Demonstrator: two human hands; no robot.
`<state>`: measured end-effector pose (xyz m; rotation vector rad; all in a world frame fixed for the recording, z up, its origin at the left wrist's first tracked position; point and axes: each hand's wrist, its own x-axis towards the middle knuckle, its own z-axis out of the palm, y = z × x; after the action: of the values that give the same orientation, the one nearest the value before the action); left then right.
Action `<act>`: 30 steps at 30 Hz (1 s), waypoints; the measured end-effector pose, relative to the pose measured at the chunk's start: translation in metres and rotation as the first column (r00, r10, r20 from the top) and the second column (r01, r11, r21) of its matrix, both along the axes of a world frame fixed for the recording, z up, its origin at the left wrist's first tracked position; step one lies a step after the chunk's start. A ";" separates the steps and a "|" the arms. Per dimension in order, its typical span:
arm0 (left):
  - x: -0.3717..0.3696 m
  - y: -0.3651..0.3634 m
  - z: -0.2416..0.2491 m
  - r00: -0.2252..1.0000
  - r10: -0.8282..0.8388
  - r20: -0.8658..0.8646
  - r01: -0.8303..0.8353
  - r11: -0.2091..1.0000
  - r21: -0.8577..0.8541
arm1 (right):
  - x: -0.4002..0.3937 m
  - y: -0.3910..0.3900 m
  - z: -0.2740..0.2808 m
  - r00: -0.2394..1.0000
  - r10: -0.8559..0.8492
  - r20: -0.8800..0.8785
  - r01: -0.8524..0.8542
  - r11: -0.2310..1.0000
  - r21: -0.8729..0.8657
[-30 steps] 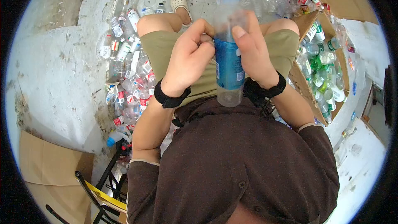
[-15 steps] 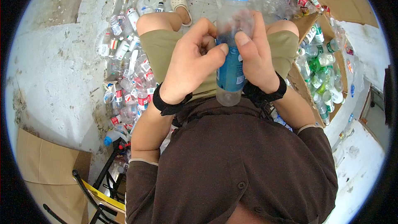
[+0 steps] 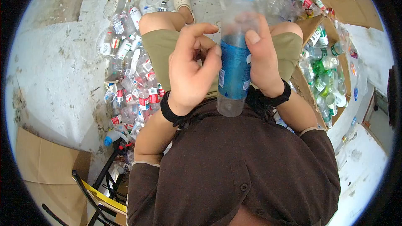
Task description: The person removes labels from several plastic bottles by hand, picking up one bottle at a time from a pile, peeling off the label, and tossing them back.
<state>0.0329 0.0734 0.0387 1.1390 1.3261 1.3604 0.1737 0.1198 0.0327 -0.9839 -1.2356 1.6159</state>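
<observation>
A clear plastic bottle with a blue label (image 3: 234, 69) stands tilted over my lap, its blue-ringed neck end away from me and its base near my shirt. My right hand (image 3: 264, 56) is wrapped round its upper right side, thumb on the front and the other fingers behind. Just left of the bottle is my left hand (image 3: 194, 65), curled with thumb and fingertips close together. Whether it pinches anything, such as an edge of the label, is too small to tell.
Many empty bottles (image 3: 144, 100) lie heaped on the left. At the right a cardboard box (image 3: 298, 77) holds green and clear bottles. Clear bottles (image 3: 268, 0) are piled ahead. A black and yellow metal frame (image 3: 98, 192) and cardboard (image 3: 50, 163) are at lower left.
The bottle has shifted slightly towards me and turned, showing more of its label. My left hand has moved left, off the bottle's side, while my right hand moved slightly right.
</observation>
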 end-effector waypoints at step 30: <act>-0.028 0.023 0.022 0.692 -0.157 -0.705 0.459 0.849 0.262 | 0.009 0.002 -0.002 0.992 0.032 0.119 -0.030 0.999 -0.014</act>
<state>0.0053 0.0965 0.0611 2.2091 1.2252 1.0217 0.1824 0.1215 0.0309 -1.0874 -1.3286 1.6097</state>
